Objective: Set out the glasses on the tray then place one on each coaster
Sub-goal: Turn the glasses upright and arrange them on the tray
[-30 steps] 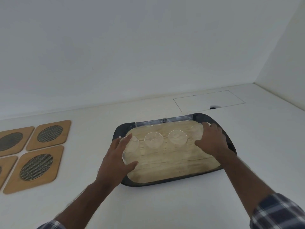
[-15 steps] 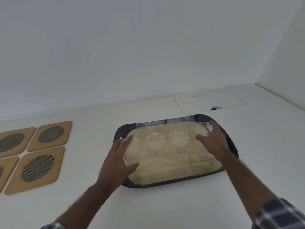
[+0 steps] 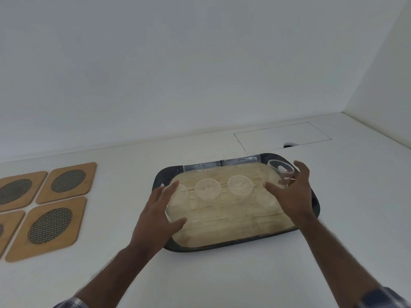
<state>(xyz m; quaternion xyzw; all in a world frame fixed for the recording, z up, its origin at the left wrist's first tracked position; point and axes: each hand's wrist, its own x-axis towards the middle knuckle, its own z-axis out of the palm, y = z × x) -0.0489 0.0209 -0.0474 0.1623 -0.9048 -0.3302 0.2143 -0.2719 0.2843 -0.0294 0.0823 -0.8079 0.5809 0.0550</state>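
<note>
Since the earlier frame the right hand (image 3: 293,194) has drawn back from the rightmost glass (image 3: 278,176), which half a second ago was mostly hidden behind it and now shows its whole clear rim at the far right corner of the tray (image 3: 222,245), tilted rather than upright. Its fingers are spread wide, thumb pointing left over the tray and the other fingertips just beside the glass wall; whether any of them touches the glass I cannot tell, but nothing is clasped. The left hand (image 3: 158,216) has hardly shifted: it sits over the tray's left end with fingers loosely spread and thumb stretched to the right, curved around the leftmost glass (image 3: 178,194), and contact with that one is also unclear through the transparent wall. Between the two hands, the second glass (image 3: 208,188) and the third glass (image 3: 240,185) stand upright and untouched in a row on the tray's pale wood-grain floor, as before. A clear strip lies along the tray's far rim. The dark-rimmed tray rests on the white table (image 3: 244,274), in the same place as earlier. Well apart to the left lie the coasters (image 3: 51,225), wooden squares with dark mesh ovals, grouped close together and all bare of glasses. Plaid cuffs show at both forearms along the bottom edge.
</note>
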